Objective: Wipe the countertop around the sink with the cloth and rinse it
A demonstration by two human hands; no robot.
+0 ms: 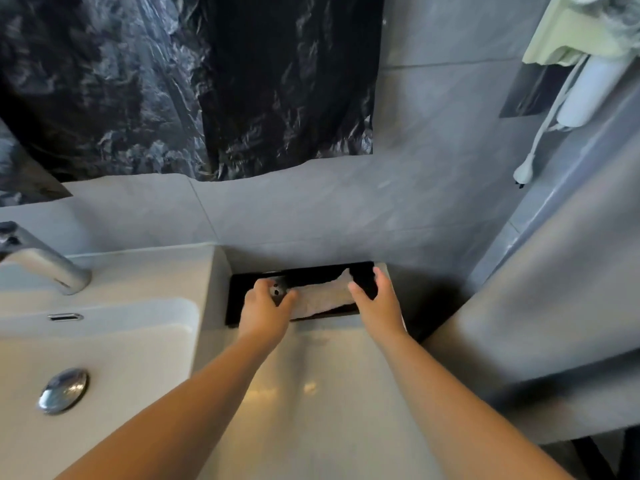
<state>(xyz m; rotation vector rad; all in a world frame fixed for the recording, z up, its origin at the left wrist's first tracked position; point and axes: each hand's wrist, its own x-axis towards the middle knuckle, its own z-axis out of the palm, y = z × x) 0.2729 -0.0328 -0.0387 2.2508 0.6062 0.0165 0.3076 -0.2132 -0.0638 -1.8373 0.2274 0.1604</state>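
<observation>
A pale grey cloth (323, 297) lies spread over a black tray (242, 289) at the back of the countertop (322, 393), against the wall. My left hand (265, 308) grips the cloth's left end, fingers curled around a bunched part with dark spots. My right hand (375, 301) holds the cloth's right end, thumb on its near edge and fingers reaching over the far side. The white sink (104, 358) with a chrome drain plug (62, 389) sits to the left, and a chrome faucet (38, 261) stands behind it.
Crinkled black plastic sheet (207, 81) covers the wall above. A grey wall or panel (554, 289) closes in the right side. A white corded appliance (585, 95) and a green towel (571, 29) hang at upper right.
</observation>
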